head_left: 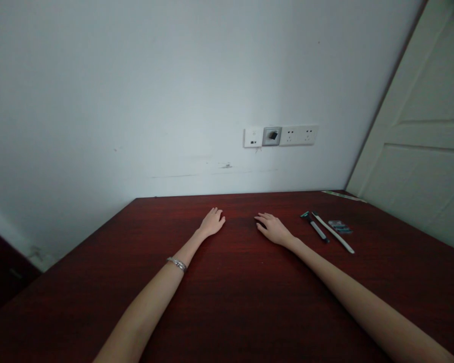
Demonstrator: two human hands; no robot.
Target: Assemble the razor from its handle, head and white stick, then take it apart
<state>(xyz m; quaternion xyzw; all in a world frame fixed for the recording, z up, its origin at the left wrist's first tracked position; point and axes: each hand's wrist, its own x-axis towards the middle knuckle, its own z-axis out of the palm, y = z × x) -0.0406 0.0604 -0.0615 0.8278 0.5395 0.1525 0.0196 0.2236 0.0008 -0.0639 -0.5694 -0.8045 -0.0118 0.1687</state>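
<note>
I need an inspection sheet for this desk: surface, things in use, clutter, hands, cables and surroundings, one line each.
Surface: dark red, wood-grained desk, its far edge along the wall.
Job's things: to the right of the right hand lie what looks like a razor, a long white stick and a small clear packet, side by side.
Clutter: a thin patterned strip at the far right edge.
Hands: left hand and right hand both rest on the desk, holding nothing; silvery bracelet on the left wrist.
Cables: nothing seen.
Surroundings: scuffed pale wall with socket plates; pale panelled door at right.
</note>
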